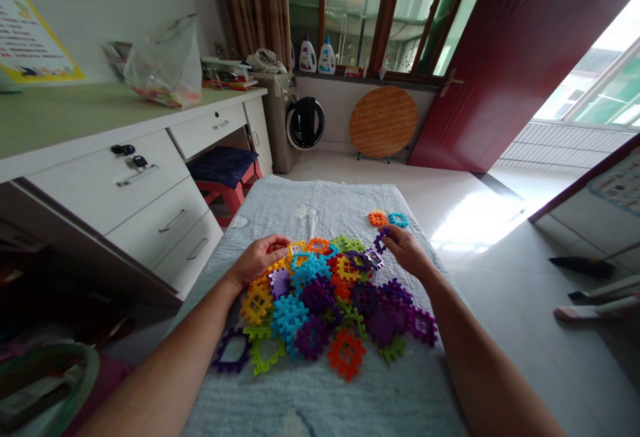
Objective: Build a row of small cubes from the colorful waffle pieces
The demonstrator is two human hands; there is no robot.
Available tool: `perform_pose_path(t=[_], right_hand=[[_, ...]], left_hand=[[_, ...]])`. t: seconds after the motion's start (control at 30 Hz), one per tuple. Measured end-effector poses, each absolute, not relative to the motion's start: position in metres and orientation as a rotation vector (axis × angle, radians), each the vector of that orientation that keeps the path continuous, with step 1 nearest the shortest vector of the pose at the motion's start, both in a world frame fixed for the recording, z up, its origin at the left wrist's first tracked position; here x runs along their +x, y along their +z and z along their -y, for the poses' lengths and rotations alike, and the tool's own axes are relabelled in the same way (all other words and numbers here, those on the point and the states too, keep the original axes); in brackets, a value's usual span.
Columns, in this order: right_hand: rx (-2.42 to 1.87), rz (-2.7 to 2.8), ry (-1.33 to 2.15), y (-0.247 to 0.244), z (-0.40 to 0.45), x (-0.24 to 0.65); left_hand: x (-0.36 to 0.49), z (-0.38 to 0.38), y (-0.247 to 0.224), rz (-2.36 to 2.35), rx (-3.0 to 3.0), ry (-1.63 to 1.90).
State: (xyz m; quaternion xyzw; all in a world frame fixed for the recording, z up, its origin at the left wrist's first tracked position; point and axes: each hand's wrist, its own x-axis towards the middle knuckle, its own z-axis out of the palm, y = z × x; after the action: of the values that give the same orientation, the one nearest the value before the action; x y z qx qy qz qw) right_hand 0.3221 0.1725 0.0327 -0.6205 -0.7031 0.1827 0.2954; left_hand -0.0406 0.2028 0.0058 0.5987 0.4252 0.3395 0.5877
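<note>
A pile of colourful plastic interlocking pieces (320, 290) lies on the cloth-covered table (320, 397). My left hand (263, 257) is at the pile's far left edge, its fingers closed on a yellow piece (297, 248). On the right, my right hand (404, 248) pinches a small purple piece (381, 240) just beyond the pile. An orange piece (377, 218) and a blue piece (398, 219) lie side by side near the table's far right, apart from the pile and just past my right hand.
To the left stands a white desk (150, 207) with a plastic bag (167, 67) on top. A stool (225, 174) is partly under it. Beyond the table are a washing machine (280, 124), a round wooden board (383, 120) and a red door (500, 57).
</note>
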Motion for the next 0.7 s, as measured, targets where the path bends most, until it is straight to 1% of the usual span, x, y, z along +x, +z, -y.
perform_pose_path(t=[0.13,0.4,0.53,0.7], right_hand=[[-1.685,2.114,0.584,0.031,-0.171,0.334],[-1.575,2.309,0.849,0.032,-0.163,0.331],[-1.509,2.384,0.847,0.031,-0.162,0.335],[-1.55,2.366,0.855,0.029,-0.16,0.335]], left_hand=[[-0.042,-0.204,0.003,-0.972,1.378,0.792],[-0.045,-0.206,-0.001,-0.968,1.414,0.788],[-0.044,-0.206,0.0,-0.967,1.405,0.787],[-0.044,-0.206,0.001,-0.966,1.404,0.794]])
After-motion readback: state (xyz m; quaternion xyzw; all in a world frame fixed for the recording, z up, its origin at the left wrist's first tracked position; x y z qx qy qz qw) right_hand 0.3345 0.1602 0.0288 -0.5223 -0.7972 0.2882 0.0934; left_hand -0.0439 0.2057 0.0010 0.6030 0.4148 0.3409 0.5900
